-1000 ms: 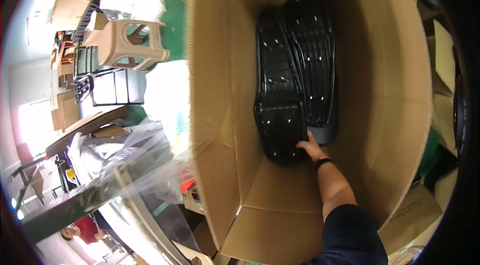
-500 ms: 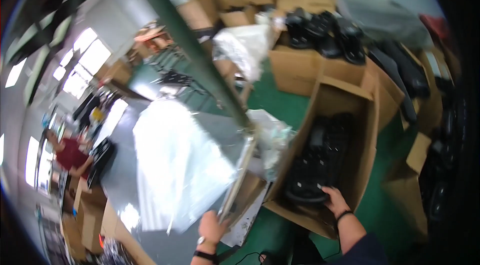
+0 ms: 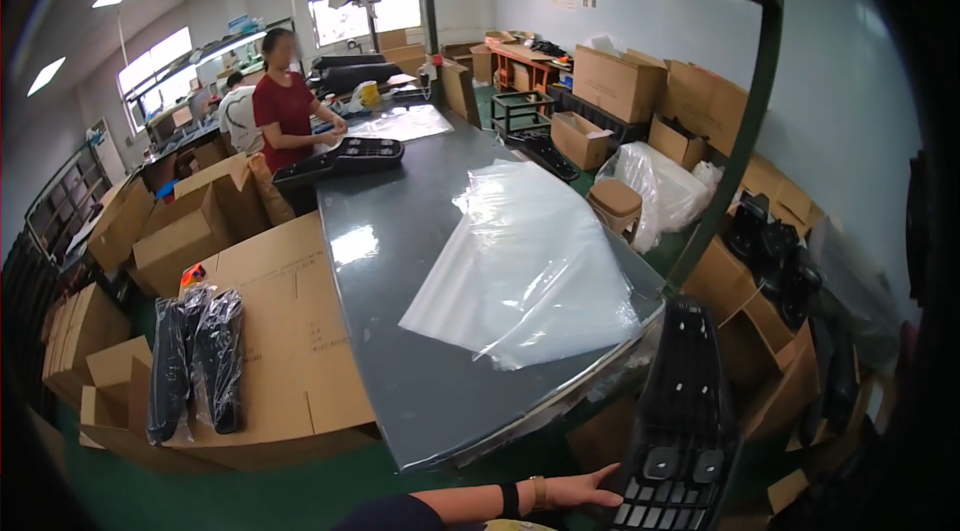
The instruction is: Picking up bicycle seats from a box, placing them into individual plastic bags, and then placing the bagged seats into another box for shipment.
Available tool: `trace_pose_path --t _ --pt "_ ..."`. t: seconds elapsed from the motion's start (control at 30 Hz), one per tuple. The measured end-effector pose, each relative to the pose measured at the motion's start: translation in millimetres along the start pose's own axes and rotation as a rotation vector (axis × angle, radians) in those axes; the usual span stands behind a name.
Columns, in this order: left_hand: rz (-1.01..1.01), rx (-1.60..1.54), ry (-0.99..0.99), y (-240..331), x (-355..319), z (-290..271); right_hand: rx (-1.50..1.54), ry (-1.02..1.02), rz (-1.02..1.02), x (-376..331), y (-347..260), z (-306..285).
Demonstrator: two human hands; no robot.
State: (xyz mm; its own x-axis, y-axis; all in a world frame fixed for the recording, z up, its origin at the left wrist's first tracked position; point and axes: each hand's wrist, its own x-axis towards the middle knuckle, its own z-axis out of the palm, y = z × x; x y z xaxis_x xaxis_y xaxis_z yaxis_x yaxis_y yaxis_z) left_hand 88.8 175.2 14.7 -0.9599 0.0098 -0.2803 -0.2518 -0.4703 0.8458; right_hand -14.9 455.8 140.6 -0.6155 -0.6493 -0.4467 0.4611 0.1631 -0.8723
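lower right of frame, a left hand (image 3: 583, 491) grips the edge of a long black panel (image 3: 682, 406); the right hand is out of sight, its hold unknown. a steady hold helps clear the gray table (image 3: 385, 341).

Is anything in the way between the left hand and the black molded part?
Nothing visible: the left hand grips the black molded part at its lower left edge. The white plastic sheets lie apart on the grey table.

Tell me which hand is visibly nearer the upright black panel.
Left: the left hand holds the upright black panel by its lower left edge. The right hand is not visible.
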Motion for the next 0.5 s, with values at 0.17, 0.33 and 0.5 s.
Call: trace_pose_path --t 0.17,0.33,0.5 --pt "0.121 -0.528 0.109 -9.2 -46.4 -34.7 -0.108 -0.206 -0.253 0.9 -41.4 102.2" --pt "0.402 -0.65 0.272 25.4 -97.2 -55.9 -0.394 -0.167 -0.496 38.9 7.6 128.2" --pt "0.567 -0.751 0.397 62.7 -123.1 -106.3 -0.092 -0.392 -0.731 134.1 -10.9 219.9"
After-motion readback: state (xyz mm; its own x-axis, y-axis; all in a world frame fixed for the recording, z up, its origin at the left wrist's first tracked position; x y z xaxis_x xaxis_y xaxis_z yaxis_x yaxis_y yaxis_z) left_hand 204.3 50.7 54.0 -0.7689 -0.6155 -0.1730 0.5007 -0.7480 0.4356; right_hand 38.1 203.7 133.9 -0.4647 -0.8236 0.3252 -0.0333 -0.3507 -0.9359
